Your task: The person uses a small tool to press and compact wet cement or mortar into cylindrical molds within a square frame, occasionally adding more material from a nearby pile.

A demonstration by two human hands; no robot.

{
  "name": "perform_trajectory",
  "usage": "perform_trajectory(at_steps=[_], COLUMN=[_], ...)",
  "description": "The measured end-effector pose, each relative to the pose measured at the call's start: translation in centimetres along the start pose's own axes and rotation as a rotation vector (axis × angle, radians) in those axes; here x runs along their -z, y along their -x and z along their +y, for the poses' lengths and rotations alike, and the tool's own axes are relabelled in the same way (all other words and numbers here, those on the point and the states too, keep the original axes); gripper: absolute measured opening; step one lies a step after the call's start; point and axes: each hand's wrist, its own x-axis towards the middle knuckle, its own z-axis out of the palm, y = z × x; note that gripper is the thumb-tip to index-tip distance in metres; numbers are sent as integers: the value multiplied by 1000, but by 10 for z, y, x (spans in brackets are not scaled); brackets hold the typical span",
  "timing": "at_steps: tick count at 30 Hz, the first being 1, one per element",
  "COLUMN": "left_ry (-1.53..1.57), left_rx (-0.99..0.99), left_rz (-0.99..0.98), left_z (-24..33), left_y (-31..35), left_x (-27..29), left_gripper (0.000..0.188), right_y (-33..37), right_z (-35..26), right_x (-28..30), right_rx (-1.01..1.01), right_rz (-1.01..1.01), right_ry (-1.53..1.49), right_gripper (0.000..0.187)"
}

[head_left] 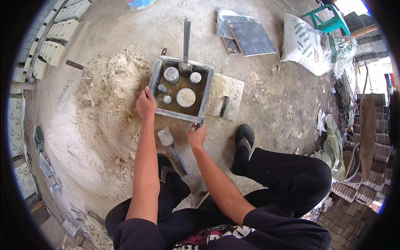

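A square metal mould box [207, 89] sits on the dusty ground, with several round grey cylinders standing inside it and a long upright handle [187, 38] at its far side. My left hand [146, 103] grips the box's left wall. My right hand [196, 135] holds the near right corner of the box. A small trowel [168, 140] lies on the ground between my forearms, just below the box. I am squatting, with my sandalled right foot [244, 141] beside the box.
A heap of pale sand mix [104, 104] lies left of the box. A flat slab [227, 93] lies to its right. Dark tiles [246, 35], a white sack [304, 43], a green stool [329, 21] and stacked blocks [62, 29] ring the area.
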Motion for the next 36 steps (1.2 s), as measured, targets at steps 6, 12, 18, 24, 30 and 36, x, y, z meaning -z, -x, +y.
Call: perform_trajectory(at_steps=[6, 12, 18, 24, 30, 36], left_ry=[-1, -3, -10, 1, 9, 17], left_rx=[8, 9, 13, -3, -1, 16], left_rz=[-13, -15, -16, -11, -19, -11], left_z=[4, -2, -5, -3, 5, -4], left_y=[0, 0, 0, -1, -2, -1], left_x=[-3, 2, 0, 1, -3, 1], left_gripper=[46, 46, 47, 48, 48, 50], right_y=[-16, -49, -32, -19, -48, -54], right_z=[15, 37, 23, 12, 28, 23], right_x=[-8, 19, 11, -14, -2, 27], right_rx=[-62, -457, -200, 35, -194, -480], right_rz=[-71, -1041, -510, -42, -473, -1070], right_ry=[-15, -804, -348, 125, -136, -800], right_gripper=[22, 21, 26, 26, 23, 40])
